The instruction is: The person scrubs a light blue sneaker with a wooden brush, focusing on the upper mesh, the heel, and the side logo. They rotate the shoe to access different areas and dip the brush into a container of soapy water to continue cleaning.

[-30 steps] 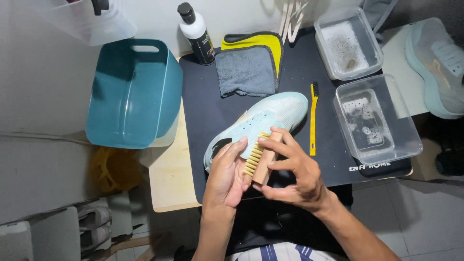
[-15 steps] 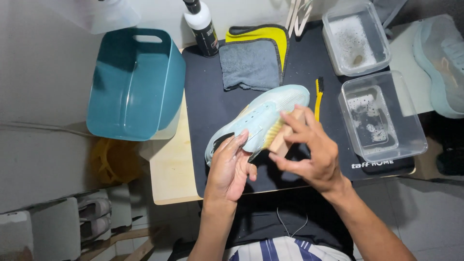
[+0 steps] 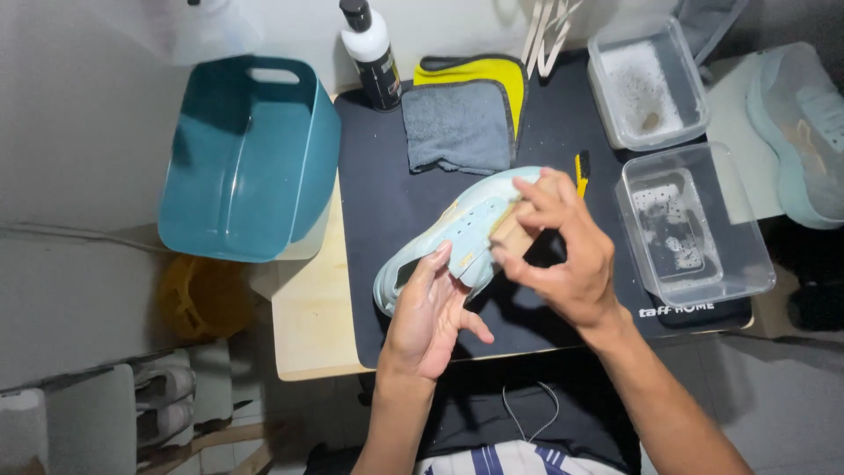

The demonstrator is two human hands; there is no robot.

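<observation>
Black mat [image 3: 387,202] covers a small wooden table, teal tub [image 3: 246,158] at its left edge. Your left hand [image 3: 431,317] grips the heel end of a pale blue shoe [image 3: 466,224] lying mid-mat. Your right hand [image 3: 563,255] clamps a wooden brush [image 3: 512,230] against the shoe's side. Grey cloth [image 3: 457,123] and bottle [image 3: 374,53] behind; two clear boxes [image 3: 694,224] to the right.

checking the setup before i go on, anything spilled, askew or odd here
Nothing is spilled. The teal tub hangs past the table's left edge. The left hand steadies the pale blue shoe while the right hand presses a wooden brush on it.
</observation>
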